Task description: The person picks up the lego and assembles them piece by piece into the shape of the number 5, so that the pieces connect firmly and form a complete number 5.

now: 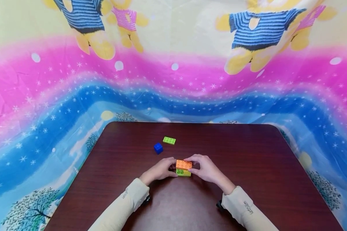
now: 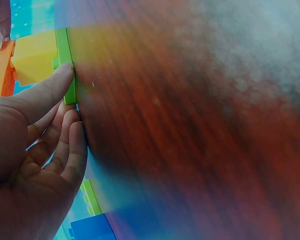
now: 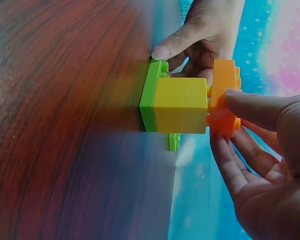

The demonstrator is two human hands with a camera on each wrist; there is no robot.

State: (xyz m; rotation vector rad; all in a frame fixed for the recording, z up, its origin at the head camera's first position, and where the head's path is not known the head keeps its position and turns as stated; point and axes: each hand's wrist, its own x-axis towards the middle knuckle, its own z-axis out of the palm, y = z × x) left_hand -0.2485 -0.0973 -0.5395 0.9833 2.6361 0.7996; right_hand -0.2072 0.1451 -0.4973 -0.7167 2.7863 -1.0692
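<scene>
A yellow block [image 3: 180, 106] sits on one end of a light green studded plate [image 3: 150, 95], which lies on the table. My left hand [image 1: 163, 169] pinches the bare end of that plate, thumb on the near side and fingers on the far side. Over the yellow block is an orange brick [image 1: 184, 164], gripped between thumb and fingers of my right hand [image 1: 206, 167]. In the right wrist view the yellow block's studs show in a narrow gap under the orange brick. Part of the orange brick's face is hidden by the right thumb.
Beyond the left hand lie a blue block [image 1: 158, 148] and a second light green plate [image 1: 169, 140], close together on the dark brown table [image 1: 243, 150]. A patterned cloth [image 1: 173, 83] hangs behind the table's far edge and around its sides.
</scene>
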